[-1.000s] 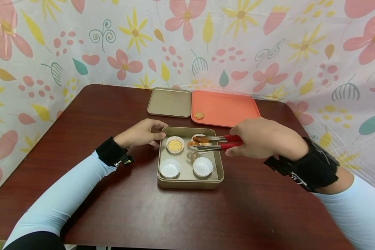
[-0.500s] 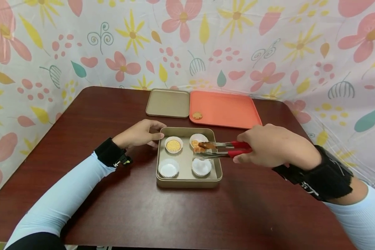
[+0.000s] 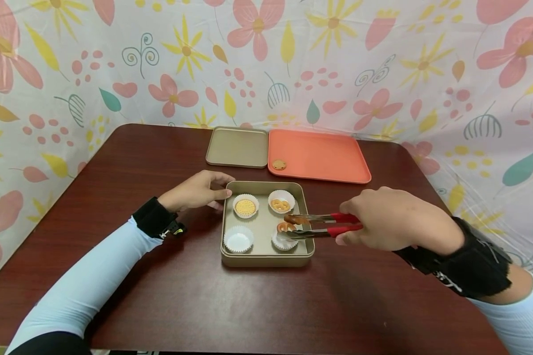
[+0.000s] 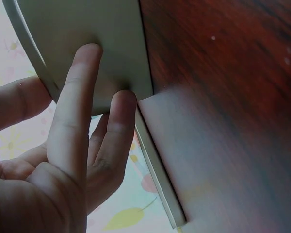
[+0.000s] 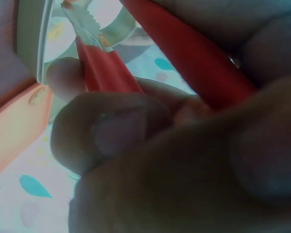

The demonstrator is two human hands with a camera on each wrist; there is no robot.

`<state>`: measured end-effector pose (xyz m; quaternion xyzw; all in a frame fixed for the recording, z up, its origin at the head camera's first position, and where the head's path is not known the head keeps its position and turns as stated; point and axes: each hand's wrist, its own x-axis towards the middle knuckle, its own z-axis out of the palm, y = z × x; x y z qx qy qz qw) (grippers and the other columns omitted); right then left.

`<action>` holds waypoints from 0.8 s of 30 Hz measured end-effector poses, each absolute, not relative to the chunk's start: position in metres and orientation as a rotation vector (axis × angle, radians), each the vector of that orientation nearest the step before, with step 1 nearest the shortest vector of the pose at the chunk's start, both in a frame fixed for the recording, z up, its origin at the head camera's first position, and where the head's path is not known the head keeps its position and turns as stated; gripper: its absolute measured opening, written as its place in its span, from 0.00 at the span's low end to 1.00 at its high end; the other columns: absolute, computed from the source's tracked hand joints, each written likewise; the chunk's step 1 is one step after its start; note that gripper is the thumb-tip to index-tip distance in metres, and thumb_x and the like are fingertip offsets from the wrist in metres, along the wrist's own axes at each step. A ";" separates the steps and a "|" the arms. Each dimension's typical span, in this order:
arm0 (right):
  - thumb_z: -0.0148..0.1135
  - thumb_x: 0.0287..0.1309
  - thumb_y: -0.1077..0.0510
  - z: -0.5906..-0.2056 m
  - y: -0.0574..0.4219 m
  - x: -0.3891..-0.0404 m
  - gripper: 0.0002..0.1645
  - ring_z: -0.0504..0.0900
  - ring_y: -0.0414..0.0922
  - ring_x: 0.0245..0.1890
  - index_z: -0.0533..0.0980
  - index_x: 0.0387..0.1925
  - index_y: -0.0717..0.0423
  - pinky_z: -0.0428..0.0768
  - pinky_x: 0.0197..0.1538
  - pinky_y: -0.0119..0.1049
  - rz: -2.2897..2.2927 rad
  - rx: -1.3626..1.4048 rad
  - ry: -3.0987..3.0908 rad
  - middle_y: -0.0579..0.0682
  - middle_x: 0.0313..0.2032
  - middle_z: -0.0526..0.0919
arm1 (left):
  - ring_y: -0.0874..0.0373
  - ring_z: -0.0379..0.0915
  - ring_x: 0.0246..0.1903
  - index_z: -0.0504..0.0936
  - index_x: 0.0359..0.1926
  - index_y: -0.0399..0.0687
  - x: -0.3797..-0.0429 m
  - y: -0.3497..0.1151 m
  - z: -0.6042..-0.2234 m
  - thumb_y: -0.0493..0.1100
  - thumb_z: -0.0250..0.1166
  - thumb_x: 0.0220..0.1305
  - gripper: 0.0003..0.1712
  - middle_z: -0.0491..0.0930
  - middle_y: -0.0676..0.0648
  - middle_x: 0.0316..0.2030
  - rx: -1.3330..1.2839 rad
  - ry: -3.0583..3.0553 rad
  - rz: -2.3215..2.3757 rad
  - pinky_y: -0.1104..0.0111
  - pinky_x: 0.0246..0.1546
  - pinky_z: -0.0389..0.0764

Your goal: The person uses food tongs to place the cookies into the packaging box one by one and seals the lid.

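Observation:
My right hand (image 3: 386, 217) grips red-handled metal tongs (image 3: 344, 230); the right wrist view shows fingers around the red handles (image 5: 111, 73). Between the spread tong tips, a brown pretzel-shaped cookie (image 3: 285, 227) is over or in the near right white paper cup (image 3: 285, 243); I cannot tell whether the tips still touch it. My left hand (image 3: 197, 191) holds the far left corner of the gold tin (image 3: 266, 260), thumb at the rim, fingertips against its outer wall (image 4: 119, 43). Inside the tin, the far left cup holds a round yellow cookie (image 3: 246, 206), the far right a pretzel-shaped cookie (image 3: 280, 204).
A white paper cup (image 3: 238, 239) with nothing in it sits at the tin's near left. Behind the tin, a gold lid or shallow tray (image 3: 237, 147) lies beside an orange tray (image 3: 322, 155) bearing one round cookie (image 3: 279, 164). A floral cloth (image 3: 266, 64) hangs behind the table.
My right hand has brought the tongs and pretzel-shaped cookie from the far right cup toward me to the near right cup. The far right cup's cookie is now uncovered. My left hand stays put.

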<state>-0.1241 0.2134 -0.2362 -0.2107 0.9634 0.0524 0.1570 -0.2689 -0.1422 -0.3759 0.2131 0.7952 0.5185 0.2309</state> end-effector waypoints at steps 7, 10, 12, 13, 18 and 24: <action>0.71 0.58 0.33 -0.239 0.212 -0.125 0.20 0.71 0.41 0.20 0.78 0.35 0.41 0.69 0.26 0.37 0.129 -0.595 2.735 0.40 0.22 0.73 | 0.41 0.85 0.45 0.67 0.71 0.33 -0.268 -0.142 -0.375 0.34 0.61 0.74 0.28 0.68 0.33 0.68 0.585 2.192 1.426 0.58 0.43 0.87; 0.71 0.57 0.33 -0.238 0.211 -0.126 0.20 0.72 0.41 0.22 0.79 0.36 0.41 0.70 0.28 0.37 0.144 -0.588 2.743 0.40 0.23 0.74 | 0.41 0.85 0.45 0.67 0.71 0.32 -0.268 -0.143 -0.375 0.34 0.61 0.74 0.28 0.68 0.32 0.69 0.586 2.189 1.428 0.58 0.43 0.87; 0.71 0.57 0.32 -0.237 0.212 -0.126 0.21 0.73 0.41 0.23 0.80 0.38 0.41 0.71 0.29 0.38 0.145 -0.587 2.754 0.39 0.24 0.75 | 0.41 0.85 0.45 0.67 0.71 0.32 -0.268 -0.143 -0.374 0.34 0.60 0.75 0.28 0.68 0.32 0.68 0.588 2.186 1.431 0.58 0.43 0.87; 0.71 0.56 0.32 -0.237 0.212 -0.126 0.22 0.73 0.41 0.24 0.80 0.39 0.41 0.72 0.29 0.38 0.140 -0.584 2.758 0.39 0.25 0.75 | 0.41 0.85 0.46 0.67 0.71 0.32 -0.268 -0.142 -0.374 0.34 0.60 0.75 0.28 0.68 0.32 0.68 0.588 2.185 1.431 0.58 0.43 0.87; 0.70 0.56 0.29 -0.235 0.213 -0.126 0.26 0.70 0.41 0.22 0.77 0.39 0.43 0.69 0.28 0.37 0.088 -0.584 2.790 0.41 0.23 0.72 | 0.40 0.85 0.46 0.66 0.72 0.33 -0.267 -0.142 -0.374 0.34 0.60 0.75 0.28 0.68 0.32 0.68 0.583 2.184 1.433 0.57 0.44 0.86; 0.67 0.57 0.26 -0.233 0.211 -0.130 0.34 0.68 0.41 0.21 0.78 0.47 0.50 0.69 0.29 0.37 0.011 -0.580 2.830 0.44 0.22 0.69 | 0.41 0.84 0.47 0.66 0.72 0.33 -0.267 -0.142 -0.374 0.34 0.60 0.75 0.28 0.67 0.32 0.68 0.580 2.188 1.432 0.57 0.44 0.86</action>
